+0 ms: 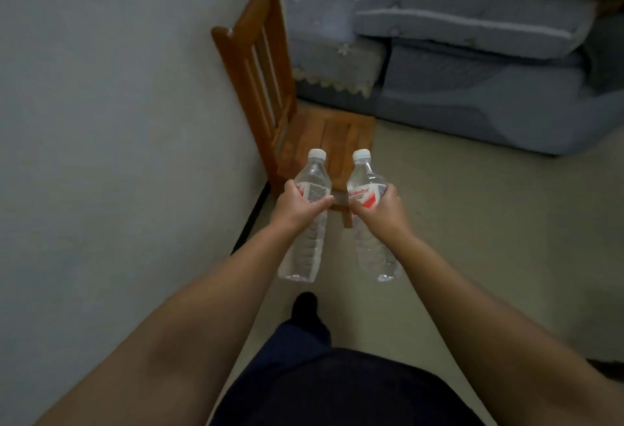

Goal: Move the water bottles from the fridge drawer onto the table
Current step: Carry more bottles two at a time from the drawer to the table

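Hands out front: left hand grips left bottle, right hand grips right bottle; caps up, wooden chair beyond.

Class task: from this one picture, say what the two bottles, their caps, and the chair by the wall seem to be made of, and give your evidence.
Left bottle and right bottle: likely thin clear plastic; see-through, ribbed walls, glossy printed labels. Caps: probably opaque white plastic. Chair: apparently wood with a reddish-brown, slightly shiny finish; slatted back and plank seat.
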Motion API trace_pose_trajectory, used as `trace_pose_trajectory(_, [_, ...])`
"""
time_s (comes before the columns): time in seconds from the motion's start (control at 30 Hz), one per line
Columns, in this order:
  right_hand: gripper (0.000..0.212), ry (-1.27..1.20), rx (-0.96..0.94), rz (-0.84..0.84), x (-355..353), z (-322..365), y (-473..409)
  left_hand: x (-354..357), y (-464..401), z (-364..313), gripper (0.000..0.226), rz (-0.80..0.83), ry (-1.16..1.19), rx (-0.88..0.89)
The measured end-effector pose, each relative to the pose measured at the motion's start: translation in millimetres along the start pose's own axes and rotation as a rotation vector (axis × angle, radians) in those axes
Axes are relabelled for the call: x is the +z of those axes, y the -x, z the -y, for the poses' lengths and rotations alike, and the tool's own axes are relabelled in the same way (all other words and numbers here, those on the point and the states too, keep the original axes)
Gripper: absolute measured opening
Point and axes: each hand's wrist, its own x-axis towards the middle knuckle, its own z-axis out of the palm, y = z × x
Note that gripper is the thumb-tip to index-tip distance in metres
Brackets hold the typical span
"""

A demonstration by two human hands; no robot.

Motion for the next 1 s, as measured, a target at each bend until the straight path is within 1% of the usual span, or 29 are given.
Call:
trace_pose_trajectory(0.17, [0.079, -0.074, 0.09, -0.193, -20, 8, -38, 14, -62, -48, 0.08, 0.135, -0.13, 0.087])
trace_pose_trajectory(0.2, [0.077, -0.099, 0.105, -0.219, -24, 8, -42, 19, -71, -54, 0.082, 0.158, -0.148, 0.105])
trace_pose_trajectory(0.27, [0.066, -0.155, 0.145, -0.271, -33, 4, -50, 32, -90, -71, 0.084, 0.223, -0.177, 0.142])
trace_pose_trajectory(0.33, [0.059, -0.196, 0.197, -0.332, -46, -3, -55, 50, -103, -88, 0.081, 0.285, -0.224, 0.167])
trace_pose_trajectory(0.47, [0.059, -0.233, 0.305, -0.483, -80, -23, -60, 98, -111, -123, 0.074, 0.407, -0.323, 0.228])
trace_pose_trajectory(0.57, [0.061, -0.275, 0.402, -0.603, -114, -51, -67, 149, -111, -154, 0.071, 0.528, -0.419, 0.296])
trace_pose_trajectory(0.67, [0.066, -0.293, 0.463, -0.671, -148, -79, -81, 198, -114, -184, 0.072, 0.612, -0.471, 0.334])
trace_pose_trajectory(0.73, [0.065, -0.3, 0.482, -0.697, -174, -97, -94, 230, -117, -205, 0.075, 0.65, -0.492, 0.361])
trace_pose_trajectory(0.87, [0.067, -0.329, 0.536, -0.745, -240, -130, -120, 299, -124, -256, 0.075, 0.691, -0.541, 0.387])
trace_pose_trajectory(1.0, [0.07, -0.305, 0.584, -0.747, -306, -163, -141, 366, -125, -310, 0.075, 0.719, -0.539, 0.404])
